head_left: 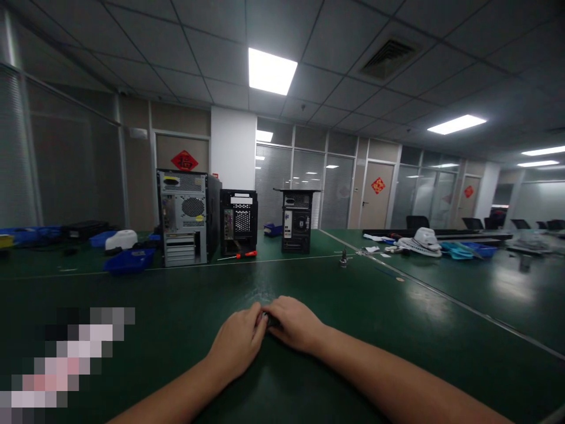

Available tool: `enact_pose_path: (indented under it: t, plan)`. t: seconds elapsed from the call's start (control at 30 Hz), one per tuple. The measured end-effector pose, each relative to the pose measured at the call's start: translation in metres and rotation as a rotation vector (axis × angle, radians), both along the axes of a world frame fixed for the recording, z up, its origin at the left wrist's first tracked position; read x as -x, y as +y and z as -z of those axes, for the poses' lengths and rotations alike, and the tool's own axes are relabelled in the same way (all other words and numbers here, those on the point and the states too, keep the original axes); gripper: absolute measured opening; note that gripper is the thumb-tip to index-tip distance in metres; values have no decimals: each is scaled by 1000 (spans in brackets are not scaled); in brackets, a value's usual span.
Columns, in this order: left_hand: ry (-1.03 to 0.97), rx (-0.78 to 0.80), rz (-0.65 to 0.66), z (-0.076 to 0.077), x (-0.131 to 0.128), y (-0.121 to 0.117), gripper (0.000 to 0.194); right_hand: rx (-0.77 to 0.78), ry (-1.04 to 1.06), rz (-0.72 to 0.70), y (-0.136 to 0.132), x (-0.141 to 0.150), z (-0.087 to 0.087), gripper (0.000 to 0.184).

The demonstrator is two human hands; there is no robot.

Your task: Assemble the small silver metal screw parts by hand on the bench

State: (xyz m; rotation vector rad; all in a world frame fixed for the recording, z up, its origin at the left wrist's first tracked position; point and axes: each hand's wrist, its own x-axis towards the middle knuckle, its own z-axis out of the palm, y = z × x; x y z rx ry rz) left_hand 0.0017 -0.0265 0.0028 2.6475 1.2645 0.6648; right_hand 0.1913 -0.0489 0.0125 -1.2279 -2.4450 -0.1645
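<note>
Head camera: a small dark object [272, 321] sits between the two hands, low over the green table [176, 312], mostly covered by the fingers, so its kind cannot be told. The left hand [238, 340] pinches it from one side with curled fingers, and the right hand [295, 321] closes over it from the other, the fingertips of both meeting. Whether the hands touch the tabletop is unclear.

Beyond the hands and a little to the left, a red screwdriver [246, 255] lies in front of a black computer case [239, 221]. Left of that case stands a taller computer case [183, 218] with a silver back, and a blue tray [129, 261] is beside it, with a white object [121, 239] behind the tray. Beyond the right hand stands another computer case [296, 227], dark with its top panel jutting out. Farther right, a small metal part [343, 259] stands upright. Well to the right of the hands are a white cap [426, 239], a teal bundle [457, 251] and a blue container [484, 251].
</note>
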Motion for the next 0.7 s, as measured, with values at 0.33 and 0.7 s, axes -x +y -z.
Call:
enact_pose_path:
  t: [0.33,0.7]
  plan:
    - [-16,-18,-27,2,0,-1,26,14,0,1,-6,-2,0,36]
    - [-161,93,26,0,0,8,18,76,326,46,-2,-5,8,43]
